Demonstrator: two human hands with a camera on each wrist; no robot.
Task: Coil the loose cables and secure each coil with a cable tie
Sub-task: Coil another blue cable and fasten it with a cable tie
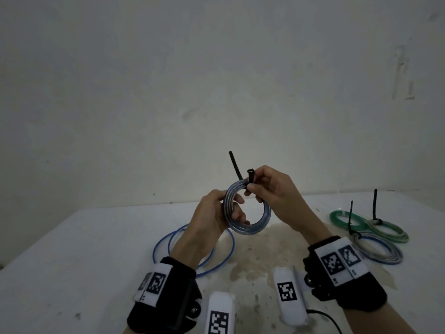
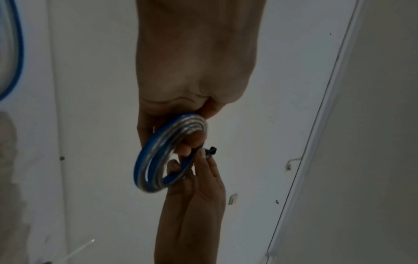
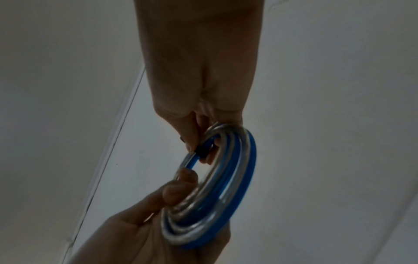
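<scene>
A coil of blue and clear cable point(image 1: 252, 227) point(image 2: 153, 160) point(image 3: 224, 178) hangs in the air above the white table point(image 1: 72, 249). My left hand point(image 1: 216, 215) grips the coil's left side, fingers curled through the ring. My right hand point(image 1: 267, 189) pinches a black cable tie point(image 1: 250, 178) point(image 2: 210, 151) point(image 3: 202, 151) wrapped over the coil's top. The tie's head sits at my fingertips and its tail point(image 1: 234, 165) sticks up behind. A loose blue cable point(image 1: 228, 256) lies in wide loops on the table under my left wrist.
Three tied coils lie at the right of the table: a green one point(image 1: 342, 219), a pale green one point(image 1: 395, 233) and a blue-grey one point(image 1: 382, 251), each with a black tie tail standing up. A brownish stain point(image 1: 260, 251) marks the table's middle. A grey wall stands behind.
</scene>
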